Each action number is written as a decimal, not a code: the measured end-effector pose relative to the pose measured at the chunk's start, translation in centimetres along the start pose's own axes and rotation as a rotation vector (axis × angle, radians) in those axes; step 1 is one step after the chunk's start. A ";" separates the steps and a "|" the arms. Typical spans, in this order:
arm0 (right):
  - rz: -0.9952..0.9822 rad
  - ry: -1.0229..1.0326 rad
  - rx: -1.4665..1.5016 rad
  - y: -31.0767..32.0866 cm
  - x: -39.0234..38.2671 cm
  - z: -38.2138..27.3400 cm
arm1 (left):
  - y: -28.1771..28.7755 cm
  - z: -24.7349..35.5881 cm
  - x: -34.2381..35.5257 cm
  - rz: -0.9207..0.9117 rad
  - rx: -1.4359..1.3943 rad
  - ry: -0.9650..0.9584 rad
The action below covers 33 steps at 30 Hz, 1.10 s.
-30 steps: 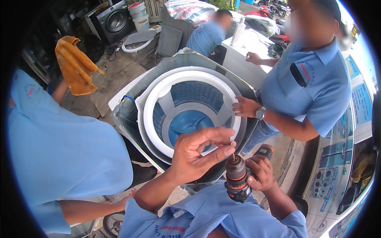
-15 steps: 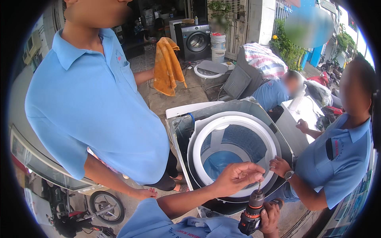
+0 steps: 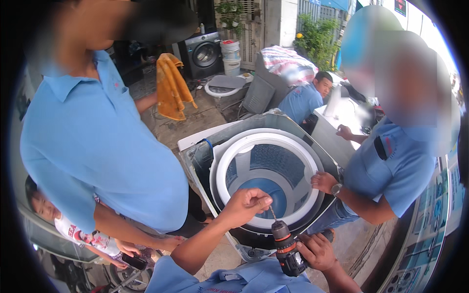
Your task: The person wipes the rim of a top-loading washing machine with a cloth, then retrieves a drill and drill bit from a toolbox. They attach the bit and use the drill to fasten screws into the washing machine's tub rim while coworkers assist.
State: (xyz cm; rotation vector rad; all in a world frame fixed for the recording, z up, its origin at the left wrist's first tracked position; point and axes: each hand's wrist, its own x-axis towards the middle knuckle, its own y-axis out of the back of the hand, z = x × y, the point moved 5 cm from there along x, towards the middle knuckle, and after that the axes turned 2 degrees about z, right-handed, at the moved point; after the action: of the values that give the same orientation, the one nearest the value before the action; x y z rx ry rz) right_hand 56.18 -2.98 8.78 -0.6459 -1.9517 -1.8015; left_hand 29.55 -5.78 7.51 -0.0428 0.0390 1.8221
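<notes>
My right hand [image 3: 316, 250] grips a black and orange cordless drill [image 3: 289, 254], chuck pointing up. A thin twisted drill bit [image 3: 273, 213] stands in the chuck. My left hand [image 3: 246, 207] is closed in a pinch, thumb and fingers at the bit's upper tip. Both hands are over the near edge of a top-loading washing machine with its top off. Its white tub ring [image 3: 222, 171] surrounds a metal drum with a blue bottom [image 3: 273, 194]. A co-worker's hand [image 3: 324, 181] rests on the ring's right side.
At left a person in a blue shirt [image 3: 102, 141] holds an orange cloth [image 3: 173, 93]. Lower left, another person has a dark phone [image 3: 134, 261]. Beyond the machine, someone crouches [image 3: 300, 102] beside a white appliance [image 3: 337, 122]. A front-loading washer [image 3: 202, 53] and stacked buckets [image 3: 231, 56] stand behind.
The view has turned, so the machine sits further left in it. My hands and the drill keep the same hold. A person with a phone has come into view at lower left.
</notes>
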 end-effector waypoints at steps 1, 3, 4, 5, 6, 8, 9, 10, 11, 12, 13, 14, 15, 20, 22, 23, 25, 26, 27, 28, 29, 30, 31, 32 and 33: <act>-0.024 0.005 -0.001 -0.3 -0.3 -0.2 | 0.4 -0.5 -0.4 0.021 -0.006 0.051; -0.121 0.059 0.020 -0.5 -0.1 -1.1 | 2.3 -1.8 -2.2 0.102 -0.022 0.113; -0.126 0.048 0.010 -0.4 -0.3 -1.6 | 3.0 -2.6 -2.6 0.135 -0.044 0.116; -0.074 0.016 -0.010 0.0 -0.6 -2.0 | 3.0 -2.9 -2.9 0.121 -0.046 0.115; -0.018 -0.005 -0.026 0.3 -1.1 -2.3 | 3.1 -3.1 -3.5 0.118 -0.044 0.112; 0.022 -0.131 -0.028 0.4 -2.3 -2.8 | 3.4 -4.5 -5.4 0.115 -0.066 0.160; 0.034 -0.188 -0.021 0.4 -3.0 -3.2 | 3.6 -5.5 -6.7 0.131 -0.066 0.198; 0.052 -0.262 -0.012 0.4 -3.9 -3.4 | 4.0 -6.5 -8.0 0.153 -0.062 0.236; 0.070 -0.333 -0.002 0.4 -4.8 -3.6 | 4.5 -7.7 -9.3 0.200 -0.037 0.264; 0.080 -0.405 0.010 0.4 -5.6 -3.9 | 5.0 -9.1 -10.7 0.210 -0.011 0.265; 0.106 -0.464 0.011 0.0 -6.6 -4.1 | 5.6 -11.1 -12.1 0.225 0.021 0.273; 0.110 -0.508 -0.001 0.0 -7.2 -4.1 | 6.1 -12.8 -13.2 0.242 0.053 0.281; 0.100 -0.558 0.000 0.0 -7.8 -4.3 | 6.6 -14.8 -14.6 0.246 0.036 0.300; 0.082 -0.643 0.019 -0.9 -10.3 -5.0 | 9.8 -25.9 -20.7 0.240 0.471 0.684; 0.054 -0.646 0.079 -1.1 -10.2 -4.9 | 10.6 -30.8 -23.6 0.175 0.687 0.696; 0.047 -0.642 0.098 -1.2 -10.1 -4.8 | 10.3 -32.5 -24.9 0.138 0.750 0.629; 0.025 -0.639 0.126 -1.5 -9.8 -4.5 | 9.1 -32.6 -25.9 0.076 0.816 0.681; 0.009 -0.641 0.137 -1.7 -9.7 -4.3 | 9.2 -33.8 -26.4 0.081 0.814 0.648; -0.005 -0.639 0.151 -1.8 -9.5 -4.0 | 9.0 -34.3 -26.7 0.092 0.814 0.615; -0.007 -0.640 0.179 -1.9 -9.3 -3.7 | 9.0 -35.0 -27.0 0.114 0.747 0.637; -0.010 -0.642 0.206 -2.0 -9.0 -3.2 | 9.0 -35.6 -27.1 0.135 0.682 0.656; -0.020 -0.644 0.232 -2.0 -8.7 -2.7 | 8.3 -34.3 -26.4 0.087 0.669 0.714; -0.016 -0.651 0.278 -2.2 -8.7 -2.0 | 7.8 -32.9 -25.7 0.041 0.662 0.771; -0.012 -0.657 0.324 -2.5 -8.8 -1.2 | 7.5 -32.8 -25.4 0.022 0.682 0.804; -0.009 -0.661 0.374 -2.9 -8.8 -0.4 | 7.2 -32.7 -25.4 0.005 0.701 0.842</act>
State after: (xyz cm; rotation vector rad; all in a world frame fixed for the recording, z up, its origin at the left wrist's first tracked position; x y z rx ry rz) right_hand 61.59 -4.12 1.36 -1.2017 -2.6160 -1.2484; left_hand 29.16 -33.80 -23.87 -0.3062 1.2533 1.5891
